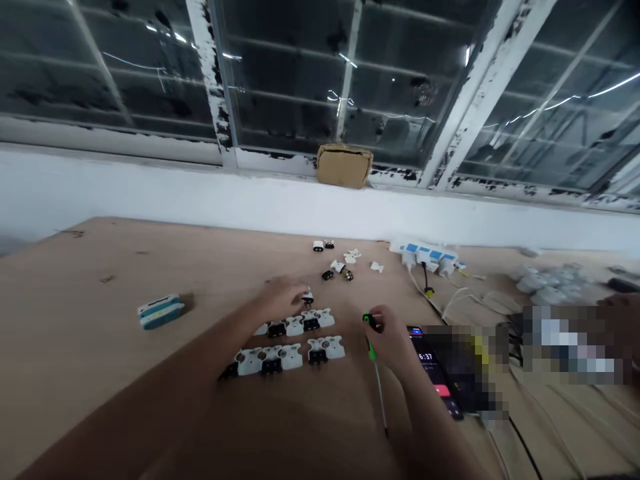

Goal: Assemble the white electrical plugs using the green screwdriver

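Note:
My left hand [283, 298] reaches over the far row of parts, its fingers closed on a small white and black plastic piece [308, 298] with thin prongs pointing down. Just below it lies a row of white shells with black inserts [295, 325]. Nearer to me is a second such row [283, 358], with a separate white and black pair [326, 349] at its right end. My right hand [391, 333] is closed around the green and black handle of a screwdriver [371, 347]. The screwdriver's shaft points down toward me, to the right of the rows.
Loose white and black pieces [338, 266] lie farther back. A teal and white block [161, 311] sits at left. At right are a phone [434, 371], a power strip [429, 255], cables and a pile of white parts [555, 283]. Another person's hand [620, 320] shows at the right edge.

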`<state>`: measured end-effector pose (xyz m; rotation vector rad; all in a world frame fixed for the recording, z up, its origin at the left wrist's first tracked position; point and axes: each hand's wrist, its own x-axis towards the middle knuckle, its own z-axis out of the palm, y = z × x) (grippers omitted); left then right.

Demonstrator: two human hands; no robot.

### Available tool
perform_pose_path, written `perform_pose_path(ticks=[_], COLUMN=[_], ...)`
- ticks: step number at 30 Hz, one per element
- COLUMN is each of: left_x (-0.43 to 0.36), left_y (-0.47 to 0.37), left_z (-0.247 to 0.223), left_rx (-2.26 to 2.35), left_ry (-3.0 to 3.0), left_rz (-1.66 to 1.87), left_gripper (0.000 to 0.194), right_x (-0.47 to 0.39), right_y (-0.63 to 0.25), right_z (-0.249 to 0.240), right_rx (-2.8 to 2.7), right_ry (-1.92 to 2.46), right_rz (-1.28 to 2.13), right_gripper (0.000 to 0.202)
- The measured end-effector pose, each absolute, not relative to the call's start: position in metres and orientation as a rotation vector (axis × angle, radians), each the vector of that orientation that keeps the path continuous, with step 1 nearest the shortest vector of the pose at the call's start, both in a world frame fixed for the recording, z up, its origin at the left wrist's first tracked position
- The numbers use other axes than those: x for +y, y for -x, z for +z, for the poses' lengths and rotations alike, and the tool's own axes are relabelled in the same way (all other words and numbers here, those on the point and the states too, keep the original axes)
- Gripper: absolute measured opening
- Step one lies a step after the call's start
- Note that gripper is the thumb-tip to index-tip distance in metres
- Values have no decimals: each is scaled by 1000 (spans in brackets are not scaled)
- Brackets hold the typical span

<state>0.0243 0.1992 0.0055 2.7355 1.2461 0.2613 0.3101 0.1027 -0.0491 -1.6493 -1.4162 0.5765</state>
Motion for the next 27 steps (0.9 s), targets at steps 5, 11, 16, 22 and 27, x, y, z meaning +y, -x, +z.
perform_pose_path(ticks=[5,11,16,22,27], left_x=[195,147,66,11,7], left_y=[-22,11,36,27,19], left_z=[2,10,-4,-31,-48], left_rx=[1282,1397,1434,1468,1449], left_ry=[-2727,-2676,-2701,-2715,-2703], left_rz=[292,478,741,1009,1198], left_gripper=[25,27,16,17,22], right_x=[116,115,96,51,31], right_y=[-307,-295,-287,-250,-226], right_z=[-53,-43,-33,-28,-26], right_rx=[-1538,-1679,-1767,-2153,-2319], right_ry=[1703,1747,1768,1631,1625], right_rz=[371,191,98,212,219], right_gripper=[12,10,16,29,34])
